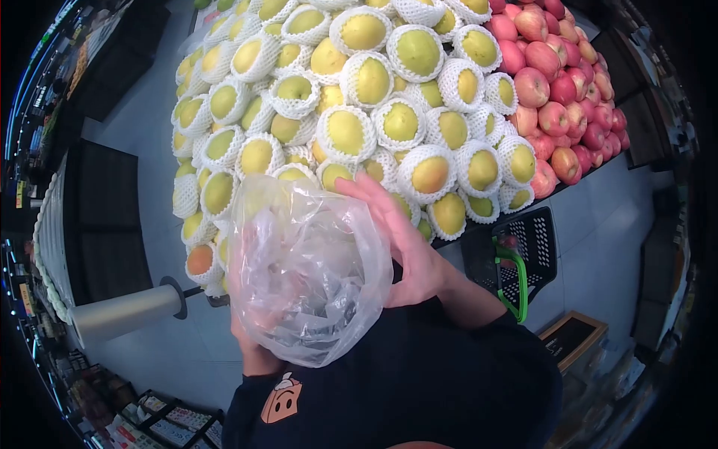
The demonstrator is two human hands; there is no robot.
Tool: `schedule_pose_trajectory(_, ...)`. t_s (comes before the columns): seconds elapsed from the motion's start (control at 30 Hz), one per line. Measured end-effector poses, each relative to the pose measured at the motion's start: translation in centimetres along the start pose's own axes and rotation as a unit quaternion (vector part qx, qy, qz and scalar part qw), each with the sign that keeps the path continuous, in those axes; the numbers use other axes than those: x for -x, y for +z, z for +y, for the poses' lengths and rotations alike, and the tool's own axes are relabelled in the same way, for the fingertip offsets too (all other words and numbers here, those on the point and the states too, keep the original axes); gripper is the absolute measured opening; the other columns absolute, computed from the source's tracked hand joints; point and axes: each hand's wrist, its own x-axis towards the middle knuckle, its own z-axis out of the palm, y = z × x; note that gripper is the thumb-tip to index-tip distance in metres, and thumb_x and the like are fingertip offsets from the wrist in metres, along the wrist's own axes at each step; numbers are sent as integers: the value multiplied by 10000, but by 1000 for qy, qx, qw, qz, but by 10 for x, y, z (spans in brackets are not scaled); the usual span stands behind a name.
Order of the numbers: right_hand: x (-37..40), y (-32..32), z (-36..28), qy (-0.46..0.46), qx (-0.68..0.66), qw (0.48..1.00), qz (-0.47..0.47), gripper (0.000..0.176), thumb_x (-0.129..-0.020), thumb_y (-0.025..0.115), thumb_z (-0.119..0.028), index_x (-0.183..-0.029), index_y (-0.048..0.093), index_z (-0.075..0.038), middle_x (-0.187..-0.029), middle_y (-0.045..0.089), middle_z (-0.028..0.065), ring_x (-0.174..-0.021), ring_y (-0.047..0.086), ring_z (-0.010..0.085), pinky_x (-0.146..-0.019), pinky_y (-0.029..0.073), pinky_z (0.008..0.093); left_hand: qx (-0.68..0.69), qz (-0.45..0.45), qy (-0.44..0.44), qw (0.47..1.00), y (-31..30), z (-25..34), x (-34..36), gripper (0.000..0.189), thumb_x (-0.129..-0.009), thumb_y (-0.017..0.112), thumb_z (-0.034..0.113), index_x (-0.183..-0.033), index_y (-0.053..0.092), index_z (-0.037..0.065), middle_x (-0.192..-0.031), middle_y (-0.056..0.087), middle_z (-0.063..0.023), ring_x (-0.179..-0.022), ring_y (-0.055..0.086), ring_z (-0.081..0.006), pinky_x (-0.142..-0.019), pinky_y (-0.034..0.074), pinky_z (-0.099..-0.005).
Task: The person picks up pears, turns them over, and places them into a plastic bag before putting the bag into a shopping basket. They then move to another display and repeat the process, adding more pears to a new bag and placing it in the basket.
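Note:
A clear plastic bag (321, 277) is held up in front of my chest, puffed out with a wide round mouth. My left hand (250, 314) is at the bag's left side, mostly veiled by the film, and supports it; its fingers show only faintly. To the right, my right hand (400, 243) is open, its fingers stretched along the bag's edge and the thumb apart below. Just beyond the bag lie many yellow-green fruits (345, 132) in white foam nets, close to my right fingertips.
Red apples (554, 118) are heaped at the right of the display. A black shopping basket (540, 239) with a green handle (516, 288) is below them, something reddish inside. A bag roll (127, 313) juts out at left. A framed board (574, 340) stands at lower right.

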Motion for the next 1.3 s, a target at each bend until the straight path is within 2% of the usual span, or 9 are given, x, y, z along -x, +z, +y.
schedule_pose_trajectory(0.1, 4, 2, -5, 29, 12, 999, -22, 1137, -734, 894, -279, -1572, 170, -20, -1559, 309, 183, -1435, 342, 292, -1165, 303, 416, -65, -39, -3, 997, 9, 2, -9, 876, -687, 825, 368, -1391, 453, 3, -1162, 636, -206, -992, 656, -277, -818, 508, -386)
schedule_pose_trajectory(0.23, -9, 20, -11, 21, 259, 965, -19, 894, -766, 845, -125, -1506, 357, -10, -1479, 435, 183, -1363, 445, 292, -1106, 380, 398, -133, -144, -62, 979, 19, 15, -16, 626, -769, 782, 211, -1307, 547, -6, -1056, 692, -175, -962, 667, -229, -862, 498, -374)
schedule_pose_trajectory(0.33, -8, 9, 14, -12, 235, 971, -38, 562, -797, 781, -38, -1307, 551, 16, -1290, 596, 166, -1195, 582, 253, -1003, 464, 364, -61, -128, -55, 988, 20, 8, -9, 586, -717, 826, 131, -1232, 581, -7, -1006, 690, -148, -924, 674, -221, -824, 511, -367)
schedule_pose_trajectory(0.43, -8, 8, 11, -13, 116, 990, 79, 254, -852, 714, -23, -1087, 624, 13, -1094, 668, 131, -1033, 643, 208, -909, 510, 331, -133, -33, 110, 984, 27, 0, -6, 580, -677, 846, 118, -1175, 564, 25, -948, 718, -156, -814, 714, -330, -725, 546, -380)
schedule_pose_trajectory(0.5, -9, 5, 7, -34, 55, 991, 113, 202, -880, 698, -88, -1044, 608, -12, -1065, 661, 124, -999, 641, 194, -875, 515, 320, -20, -40, 30, 999, 27, 5, -3, 550, -685, 843, 122, -1160, 585, 24, -909, 719, -143, -833, 715, -322, -741, 548, -375)
schedule_pose_trajectory(0.73, -11, -26, -9, 24, -245, 934, 259, 209, -973, 569, -283, -933, 523, -83, -877, 578, 57, -804, 558, 168, -735, 477, 314, -4, -305, -16, 952, -3, -21, -1, 400, -692, 795, 105, -1071, 678, 47, -817, 702, -120, -777, 674, -295, -717, 524, -354)
schedule_pose_trajectory(0.93, -9, -43, 0, -36, -279, 935, 216, 178, -1001, 503, -261, -886, 457, -133, -807, 453, 21, -795, 430, 191, -723, 393, 335, 45, -229, 97, 967, -5, -40, 2, 375, -674, 682, 28, -1048, 664, 25, -740, 652, -122, -768, 633, -300, -680, 499, -355)
schedule_pose_trajectory(1.13, -24, -41, 4, -88, -242, 941, 221, 229, -994, 540, -228, -823, 409, -149, -762, 397, -20, -635, 359, 112, -621, 379, 310, 87, -260, -40, 961, -5, -49, 17, 337, -753, 622, 8, -1087, 585, 34, -695, 611, -167, -661, 626, -357, -607, 483, -408)
schedule_pose_trajectory(1.3, -55, -49, -4, -91, -374, 906, 175, 222, -967, 444, -298, -797, 400, -162, -663, 345, -31, -595, 328, 117, -552, 297, 292, 36, -285, -15, 958, 1, -56, 20, 383, -786, 584, 3, -1164, 534, 41, -692, 613, -215, -664, 631, -404, -604, 478, -452)
